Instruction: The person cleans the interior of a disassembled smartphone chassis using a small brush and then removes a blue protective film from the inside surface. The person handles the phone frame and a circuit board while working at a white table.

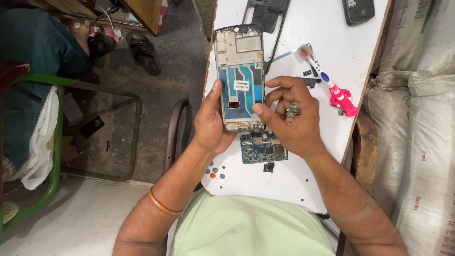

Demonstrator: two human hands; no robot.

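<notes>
gripping a stripped phone frame [240,78] over the white table [303,185], left hand [211,125] clamped on its left edge, right hand [291,118] pinching its right edge, green circuit board [259,148] near, pink toothbrush [332,87] right

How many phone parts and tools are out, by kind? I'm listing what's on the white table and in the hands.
Phone frames with the insides showing: 1, held in the left hand and right hand
Empty dark bezels: 1
Dark phone bodies: 1
Blue circuit boards: 1
Toothbrushes: 1
Small black loose pieces: 3
Total: 8
</notes>
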